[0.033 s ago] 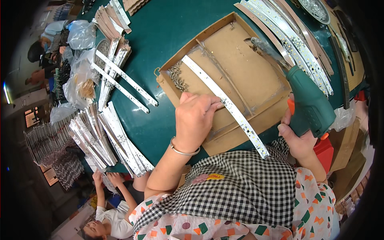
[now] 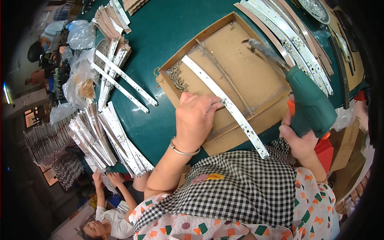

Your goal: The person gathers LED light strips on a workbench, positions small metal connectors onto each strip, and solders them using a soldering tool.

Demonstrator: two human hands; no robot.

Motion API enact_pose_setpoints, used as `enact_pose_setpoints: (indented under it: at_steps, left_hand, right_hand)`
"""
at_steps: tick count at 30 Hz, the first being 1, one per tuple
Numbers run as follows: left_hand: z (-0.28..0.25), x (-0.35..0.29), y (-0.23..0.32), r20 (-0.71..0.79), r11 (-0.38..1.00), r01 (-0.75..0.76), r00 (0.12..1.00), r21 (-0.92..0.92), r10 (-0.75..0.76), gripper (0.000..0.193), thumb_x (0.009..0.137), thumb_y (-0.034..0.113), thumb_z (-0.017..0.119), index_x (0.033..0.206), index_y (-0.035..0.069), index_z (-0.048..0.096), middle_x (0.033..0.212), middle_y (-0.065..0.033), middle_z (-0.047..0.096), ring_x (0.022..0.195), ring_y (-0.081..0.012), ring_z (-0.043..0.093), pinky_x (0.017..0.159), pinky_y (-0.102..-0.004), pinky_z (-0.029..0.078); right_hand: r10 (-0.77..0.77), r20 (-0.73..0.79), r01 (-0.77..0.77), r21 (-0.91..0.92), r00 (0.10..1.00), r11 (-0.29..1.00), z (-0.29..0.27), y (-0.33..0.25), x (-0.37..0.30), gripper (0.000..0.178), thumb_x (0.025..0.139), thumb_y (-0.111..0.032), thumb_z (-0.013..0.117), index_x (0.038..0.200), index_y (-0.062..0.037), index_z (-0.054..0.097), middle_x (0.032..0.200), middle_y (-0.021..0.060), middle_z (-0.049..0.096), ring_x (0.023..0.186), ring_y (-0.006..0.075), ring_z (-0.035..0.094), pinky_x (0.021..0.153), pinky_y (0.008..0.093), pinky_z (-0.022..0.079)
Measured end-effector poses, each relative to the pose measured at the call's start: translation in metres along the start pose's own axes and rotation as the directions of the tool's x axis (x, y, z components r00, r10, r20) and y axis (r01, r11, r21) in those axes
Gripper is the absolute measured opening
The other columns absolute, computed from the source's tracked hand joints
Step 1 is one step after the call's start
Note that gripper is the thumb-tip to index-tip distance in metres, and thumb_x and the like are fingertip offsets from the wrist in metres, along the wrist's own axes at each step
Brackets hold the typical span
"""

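Between finger and thumb, my left hand [image 2: 196, 118] pinches the edge of a long, slightly curved white LED strip [image 2: 240, 120] near its middle. Whether a small part is also in the fingertips is hidden. The strip slants across an open cardboard box [image 2: 236, 138], its lower end reaching past the box edge above my checked apron. My right hand [image 2: 299, 143] is closed round a green pistol-shaped power drill [image 2: 310, 102] with an orange trigger. The drill's blurred front end points up and left over the box, apart from the strip. Small metal screws [image 2: 177, 78] lie in the box's left corner.
Two loose LED strips [image 2: 126, 78] and stacked strips [image 2: 124, 140] lie to the left on the green table [image 2: 160, 28]. Curved LED strips [image 2: 294, 36] are piled at the far right, near a metal dish [image 2: 316, 10]. A co-worker [image 2: 112, 220] sits at the lower left.
My right hand and the drill have shifted very slightly to the right. The left hand and the LED strip look unmoved.
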State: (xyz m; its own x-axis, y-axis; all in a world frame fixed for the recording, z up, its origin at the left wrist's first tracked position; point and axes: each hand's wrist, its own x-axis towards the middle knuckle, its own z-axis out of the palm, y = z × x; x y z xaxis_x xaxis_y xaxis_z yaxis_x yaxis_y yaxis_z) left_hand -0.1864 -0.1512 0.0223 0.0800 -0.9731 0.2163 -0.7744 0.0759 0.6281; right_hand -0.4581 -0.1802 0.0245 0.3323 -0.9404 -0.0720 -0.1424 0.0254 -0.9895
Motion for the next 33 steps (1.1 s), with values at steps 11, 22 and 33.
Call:
enact_pose_setpoints:
  at_steps: [11, 22, 33]
  left_hand:
    - [0.001, -0.009, 0.000, -0.115, 0.997, -0.067, 0.992, -0.046, 0.061, 0.014, 0.069, -0.001, 0.079, 0.080, 0.005, 0.071, 0.065, -0.0065, 0.063, 0.054, -0.0194, 0.053, 0.062, -0.0299, 0.041]
    - [0.003, -0.010, -0.005, -0.121, 0.995, -0.094, 0.989, -0.037, 0.089, 0.015, 0.068, -0.003, 0.078, 0.078, 0.005, 0.070, 0.068, -0.0058, 0.066, 0.056, -0.0194, 0.056, 0.064, -0.0302, 0.042]
    - [0.005, -0.010, -0.006, -0.114, 0.994, -0.109, 0.988, -0.010, 0.108, 0.015, 0.068, -0.003, 0.078, 0.077, 0.006, 0.069, 0.072, -0.0054, 0.069, 0.059, -0.0191, 0.060, 0.066, -0.0306, 0.044]
  right_hand:
    - [0.262, 0.154, -0.294, 0.253, 0.953, 0.922, -0.032, -0.032, -0.004, 0.073, 0.073, -0.016, 0.082, 0.127, 0.0117, 0.042, 0.116, 0.0202, 0.054, 0.058, 0.0162, 0.055, 0.043, 0.0268, 0.050]
    - [0.318, 0.298, -0.390, 0.228, 0.900, 0.892, -0.030, -0.038, 0.003, 0.050, 0.078, -0.003, 0.075, 0.121, 0.0067, 0.050, 0.098, 0.0136, 0.061, 0.066, 0.0134, 0.057, 0.052, 0.0251, 0.049]
    - [0.253, 0.333, -0.310, 0.129, 0.908, 0.942, -0.034, -0.035, 0.002, 0.041, 0.079, -0.002, 0.072, 0.114, 0.0040, 0.052, 0.084, 0.0089, 0.060, 0.065, 0.0116, 0.058, 0.056, 0.0241, 0.048]
